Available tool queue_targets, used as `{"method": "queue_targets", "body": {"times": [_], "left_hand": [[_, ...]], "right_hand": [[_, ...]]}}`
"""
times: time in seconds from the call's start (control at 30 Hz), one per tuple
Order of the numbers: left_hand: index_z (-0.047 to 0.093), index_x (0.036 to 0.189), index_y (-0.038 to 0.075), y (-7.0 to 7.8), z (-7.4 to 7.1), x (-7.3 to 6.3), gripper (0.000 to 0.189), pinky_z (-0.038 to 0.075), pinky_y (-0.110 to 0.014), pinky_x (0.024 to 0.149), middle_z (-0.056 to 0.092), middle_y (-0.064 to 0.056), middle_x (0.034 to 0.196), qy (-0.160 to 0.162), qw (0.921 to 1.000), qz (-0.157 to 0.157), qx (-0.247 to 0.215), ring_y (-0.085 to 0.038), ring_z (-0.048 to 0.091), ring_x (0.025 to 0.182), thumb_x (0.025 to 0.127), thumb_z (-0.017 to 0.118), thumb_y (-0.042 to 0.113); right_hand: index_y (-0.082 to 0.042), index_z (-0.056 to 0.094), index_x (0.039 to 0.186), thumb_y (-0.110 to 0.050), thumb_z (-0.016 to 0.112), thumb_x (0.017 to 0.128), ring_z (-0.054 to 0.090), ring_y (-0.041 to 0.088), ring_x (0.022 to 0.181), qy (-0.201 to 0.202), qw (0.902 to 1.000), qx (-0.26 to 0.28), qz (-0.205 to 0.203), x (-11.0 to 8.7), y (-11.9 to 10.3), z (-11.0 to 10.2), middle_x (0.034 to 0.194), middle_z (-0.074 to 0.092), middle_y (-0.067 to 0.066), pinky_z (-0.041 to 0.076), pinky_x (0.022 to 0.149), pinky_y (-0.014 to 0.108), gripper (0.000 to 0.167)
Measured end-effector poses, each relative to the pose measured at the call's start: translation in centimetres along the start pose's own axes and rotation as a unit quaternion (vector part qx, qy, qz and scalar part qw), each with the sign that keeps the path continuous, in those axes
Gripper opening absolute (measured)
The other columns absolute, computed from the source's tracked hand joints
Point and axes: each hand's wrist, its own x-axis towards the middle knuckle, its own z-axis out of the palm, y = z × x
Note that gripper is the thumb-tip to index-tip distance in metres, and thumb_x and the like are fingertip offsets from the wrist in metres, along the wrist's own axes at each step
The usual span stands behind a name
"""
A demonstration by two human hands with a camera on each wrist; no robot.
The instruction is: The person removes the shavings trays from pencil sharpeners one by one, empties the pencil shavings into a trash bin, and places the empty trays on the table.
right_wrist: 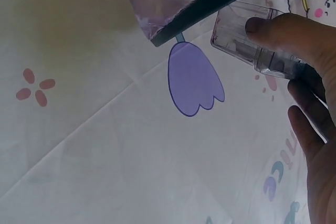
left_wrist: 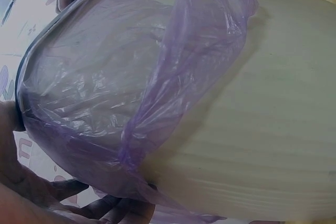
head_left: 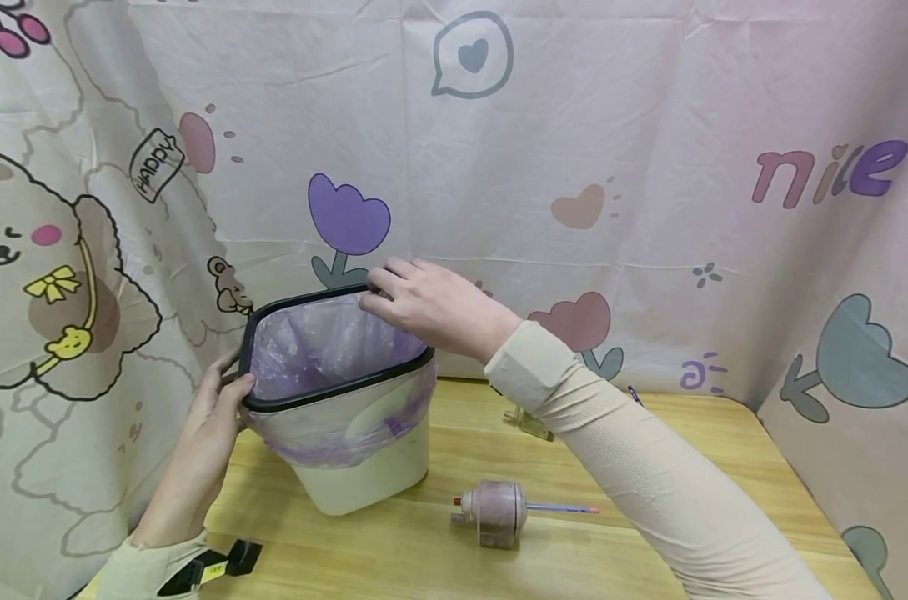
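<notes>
A cream trash bin [head_left: 363,479] stands tilted on the table, lined with a purple plastic bag [head_left: 311,350] folded over its black rim [head_left: 348,389]. My left hand [head_left: 213,408] grips the bin's left side, thumb at the rim. In the left wrist view, its fingers [left_wrist: 118,208] lie along the bagged wall. My right hand [head_left: 438,304] is above the bin's far right part. The right wrist view shows it pinching a small clear plastic container [right_wrist: 252,40] beside the rim. What the container holds cannot be made out.
A pinkish crank pencil sharpener [head_left: 499,512] lies on the wooden table [head_left: 393,558], with a pencil [head_left: 562,508] sticking out on its right. Behind the right forearm are a partly hidden beige clamp-like piece [head_left: 529,422] and a dark pen [head_left: 635,396]. A printed curtain [head_left: 454,150] hangs behind.
</notes>
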Motion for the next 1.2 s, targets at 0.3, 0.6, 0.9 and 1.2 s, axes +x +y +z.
{"method": "queue_targets", "body": {"times": [0.3,0.6,0.9,1.2], "left_hand": [[0.015,0.173,0.014,0.08,0.1,-0.05,0.065,0.047,-0.015,0.083,0.02,-0.021,0.167,0.004,1.0,0.001,0.004,-0.003,0.044,0.12,0.117,0.039,0.035],[0.013,0.173,0.014,0.11,0.09,-0.06,0.065,0.047,-0.014,0.083,0.018,-0.022,0.168,0.003,1.0,-0.002,0.001,-0.002,0.044,0.119,0.117,0.039,0.035],[0.016,0.173,0.014,-0.04,0.08,-0.01,0.064,0.047,-0.014,0.084,0.027,-0.01,0.161,0.004,0.9999,0.005,-0.008,-0.003,0.045,0.119,0.116,0.04,0.034],[0.017,0.172,0.014,-0.11,0.03,0.1,0.064,0.048,-0.015,0.082,0.032,-0.001,0.156,0.006,0.9998,0.008,-0.019,-0.003,0.046,0.118,0.116,0.042,0.033]], "right_hand": [[-0.013,0.066,0.12,0.01,0.05,0.105,0.061,0.023,0.105,0.018,0.9997,-0.01,-0.015,-0.11,-0.45,0.18,0.119,0.065,0.004,0.057,0.091,0.031,0.031],[-0.013,0.066,0.12,0.01,0.051,0.104,0.061,0.022,0.106,0.017,0.9995,-0.017,-0.02,-0.25,-0.49,0.28,0.12,0.066,0.004,0.057,0.094,0.03,0.032],[-0.012,0.067,0.126,0.001,0.051,0.108,0.065,0.025,0.111,0.031,0.9994,-0.001,0.016,-0.33,-0.4,0.29,0.123,0.068,0.006,0.059,0.092,0.032,0.027],[-0.009,0.071,0.121,-0.011,0.077,0.091,0.068,0.026,0.104,0.065,0.9952,0.039,0.062,-0.92,0.2,0.65,0.115,0.071,0.007,0.061,0.089,0.035,0.031]]}}
